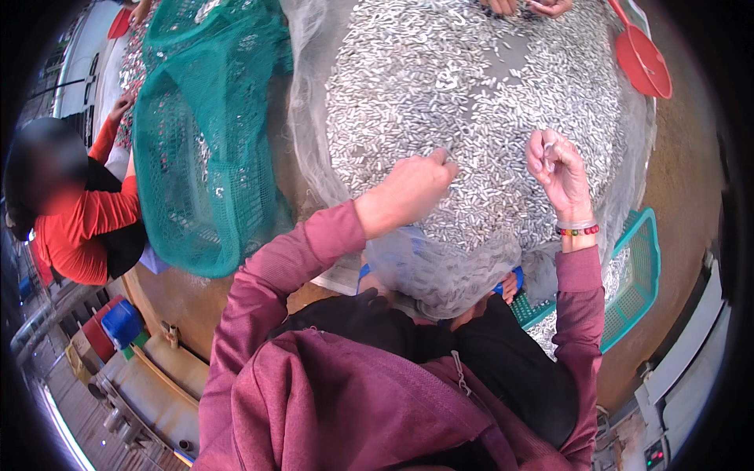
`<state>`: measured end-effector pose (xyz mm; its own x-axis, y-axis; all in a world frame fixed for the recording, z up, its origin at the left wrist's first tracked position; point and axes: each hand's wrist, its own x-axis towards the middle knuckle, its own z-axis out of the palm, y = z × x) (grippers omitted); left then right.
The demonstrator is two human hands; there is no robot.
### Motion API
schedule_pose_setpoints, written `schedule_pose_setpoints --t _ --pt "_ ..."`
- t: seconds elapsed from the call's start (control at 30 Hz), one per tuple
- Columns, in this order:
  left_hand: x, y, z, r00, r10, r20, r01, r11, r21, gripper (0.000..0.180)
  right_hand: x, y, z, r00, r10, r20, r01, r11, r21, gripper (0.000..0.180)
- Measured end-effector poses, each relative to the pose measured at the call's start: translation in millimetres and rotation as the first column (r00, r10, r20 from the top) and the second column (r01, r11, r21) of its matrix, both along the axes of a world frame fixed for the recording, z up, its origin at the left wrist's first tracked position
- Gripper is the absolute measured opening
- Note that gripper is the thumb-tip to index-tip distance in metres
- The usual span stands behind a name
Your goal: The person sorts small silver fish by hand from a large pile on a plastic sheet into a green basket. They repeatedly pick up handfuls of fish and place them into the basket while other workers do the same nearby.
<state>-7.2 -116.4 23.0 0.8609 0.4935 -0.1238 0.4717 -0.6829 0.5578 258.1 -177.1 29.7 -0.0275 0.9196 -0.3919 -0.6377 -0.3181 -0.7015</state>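
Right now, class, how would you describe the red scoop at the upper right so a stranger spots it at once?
Find the broad spread of small silvery pieces before the person. From the right hand, go up and right to the spread's edge. There sits the red scoop, handle running to the picture's top, its solid red setting it apart from the pieces and pale netting.

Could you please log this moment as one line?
left hand: over silvery pieces; right hand: curled, contents unclear; pale mesh: edging pieces
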Motion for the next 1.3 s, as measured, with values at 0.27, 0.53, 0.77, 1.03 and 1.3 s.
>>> schedule_pose_setpoints --t 0.27,0.53,0.77,1.03,1.3 --pt "-5.9 9.9 -32.5 0.991 -0.008 -0.136 0.001 0.999 -0.054 0.007 11.6 29.3 20.3 0.946 0.196 0.258 -0.192 0.981 -0.039 0.018" --pt "-9.6 25.7 -25.7 0.978 -0.003 -0.210 -0.005 0.999 -0.041 0.019 -67.4 54.3 -97.0 -0.187 0.105 0.977 -0.449 0.875 -0.180 0.013" --pt "-13.7 -14.0 -60.1 0.968 -0.179 -0.176 0.198 0.976 0.093 0.013 -54.5 8.2 -76.1 -0.182 0.080 0.980 -0.517 0.840 -0.165 0.017" --pt "-2.3 66.9 -19.7 0.995 0.098 0.028 -0.093 0.985 -0.143 0.027 -56.6 -10.6 -55.8 -0.304 -0.007 0.953 -0.609 0.770 -0.189 0.006" --pt "40.9 89.4 3.3 0.948 0.315 0.052 -0.121 0.505 -0.854 0.031 -12.8 -8.7 -29.3 0.985 0.126 -0.116 -0.141 0.982 -0.126 0.019"
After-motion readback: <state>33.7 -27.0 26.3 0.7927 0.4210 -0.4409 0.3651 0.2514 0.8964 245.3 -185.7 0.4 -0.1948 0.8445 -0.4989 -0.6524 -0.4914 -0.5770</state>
